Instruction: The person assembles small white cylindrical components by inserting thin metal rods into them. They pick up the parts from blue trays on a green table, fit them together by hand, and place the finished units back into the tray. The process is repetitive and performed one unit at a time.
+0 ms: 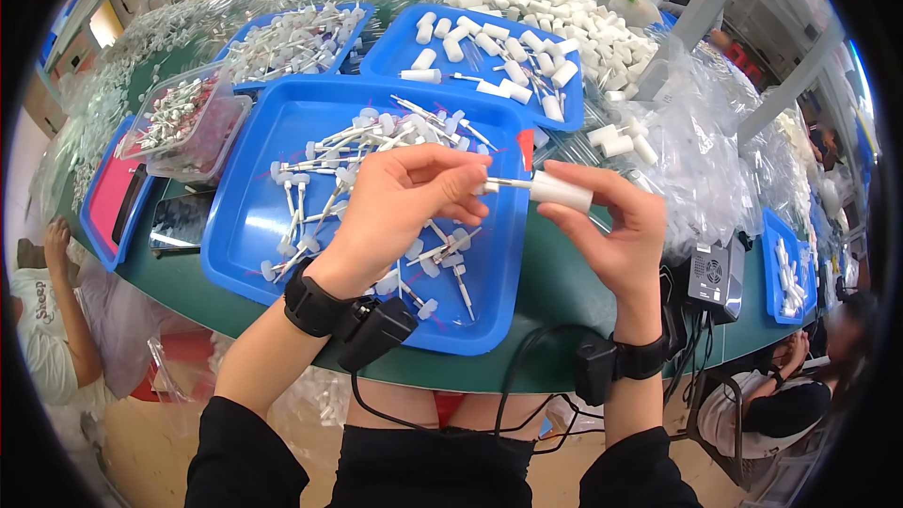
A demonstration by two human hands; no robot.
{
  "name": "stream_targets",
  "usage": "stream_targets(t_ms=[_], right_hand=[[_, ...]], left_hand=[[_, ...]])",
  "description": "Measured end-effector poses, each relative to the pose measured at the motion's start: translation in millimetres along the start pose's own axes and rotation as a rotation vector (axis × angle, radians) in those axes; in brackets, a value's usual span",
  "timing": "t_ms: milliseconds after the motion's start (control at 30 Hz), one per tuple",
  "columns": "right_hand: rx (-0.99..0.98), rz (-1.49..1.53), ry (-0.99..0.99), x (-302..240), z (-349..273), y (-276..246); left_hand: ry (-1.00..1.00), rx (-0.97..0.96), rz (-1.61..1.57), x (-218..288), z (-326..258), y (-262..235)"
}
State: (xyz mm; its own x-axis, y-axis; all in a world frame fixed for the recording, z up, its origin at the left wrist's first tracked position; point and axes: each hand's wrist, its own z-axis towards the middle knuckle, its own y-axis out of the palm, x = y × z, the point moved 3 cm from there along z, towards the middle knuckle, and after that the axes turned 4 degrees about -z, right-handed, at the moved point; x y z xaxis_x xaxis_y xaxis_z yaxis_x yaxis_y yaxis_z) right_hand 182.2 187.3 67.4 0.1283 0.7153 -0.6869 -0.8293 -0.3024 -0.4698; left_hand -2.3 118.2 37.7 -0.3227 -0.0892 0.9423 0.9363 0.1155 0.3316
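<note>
My left hand [400, 202] pinches the thin end of a small white stick piece [503, 183] above the near blue tray [254, 216]. My right hand [611, 226] grips a white cylindrical tube [562, 192], and the stick's tip points into its left end. Both hands hover over the tray's right side. The tray holds several loose white stick pieces with flat round caps [320, 169]. Black wrist bands with small boxes and cables sit on both my wrists.
A second blue tray [400, 47] with white tubes lies behind, and a third [282, 42] with finished sticks at back left. A clear plastic box [183, 122], a black phone [179, 221], a heap of plastic bags [696, 160] and a grey device [715, 273] surround it. Other people sit nearby.
</note>
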Motion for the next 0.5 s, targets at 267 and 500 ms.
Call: stream_targets(t_ms=[267, 500], right_hand=[[-0.121, 0.246, 0.068, 12.4, -2.5, 19.8], [-0.075, 0.366, 0.206, 29.4, -1.2, 17.2]], left_hand=[[0.035, -0.034, 0.066, -1.6, -4.4, 5.5], [0.359, -0.209, 0.053, 68.0, -68.4, 25.9]])
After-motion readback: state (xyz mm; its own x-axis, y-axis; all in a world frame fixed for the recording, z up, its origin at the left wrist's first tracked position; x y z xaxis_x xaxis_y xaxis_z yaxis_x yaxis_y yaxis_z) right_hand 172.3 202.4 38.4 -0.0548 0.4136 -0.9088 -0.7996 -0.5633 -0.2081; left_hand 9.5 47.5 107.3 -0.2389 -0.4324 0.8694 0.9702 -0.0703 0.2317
